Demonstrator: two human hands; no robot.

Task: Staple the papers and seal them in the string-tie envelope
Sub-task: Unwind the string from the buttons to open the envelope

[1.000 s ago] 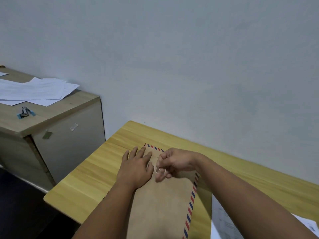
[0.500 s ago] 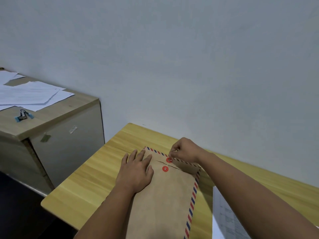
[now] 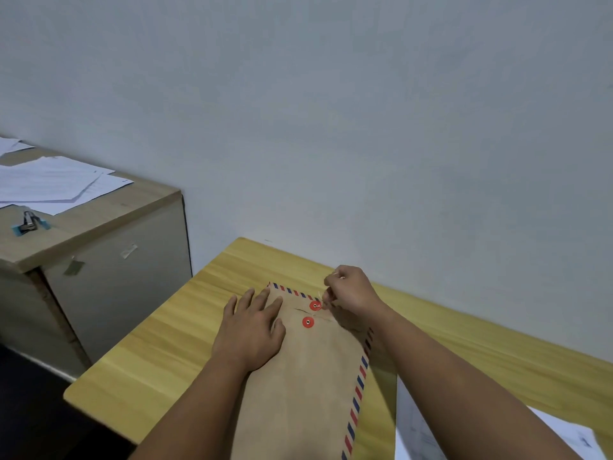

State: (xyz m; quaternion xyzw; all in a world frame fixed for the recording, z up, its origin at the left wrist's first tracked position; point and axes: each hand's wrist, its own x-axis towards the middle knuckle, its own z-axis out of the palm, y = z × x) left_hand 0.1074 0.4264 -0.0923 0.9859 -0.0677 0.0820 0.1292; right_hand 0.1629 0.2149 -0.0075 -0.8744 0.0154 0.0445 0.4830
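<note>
A brown string-tie envelope (image 3: pixel 311 376) with a red-and-blue striped border lies lengthwise on the yellow wooden table (image 3: pixel 159 353). Its flap is folded down, and two red button discs show, one on the flap (image 3: pixel 314 306) and one just below it (image 3: pixel 308 322). My left hand (image 3: pixel 253 330) lies flat, fingers spread, on the envelope's upper left part. My right hand (image 3: pixel 350 290) is closed at the flap's right side, pinching the thin pale string (image 3: pixel 322 298) beside the upper disc. The papers are hidden inside.
White sheets (image 3: pixel 421 429) lie on the table at the lower right, partly under my right forearm. A lower cabinet (image 3: pixel 109 270) at the left carries loose papers (image 3: pixel 56 182) and a small stapler (image 3: pixel 29 221). A plain wall stands close behind the table.
My right hand has moved from in front of the buttons to the flap's far right, uncovering both red discs. The left hand has stayed flat on the envelope.
</note>
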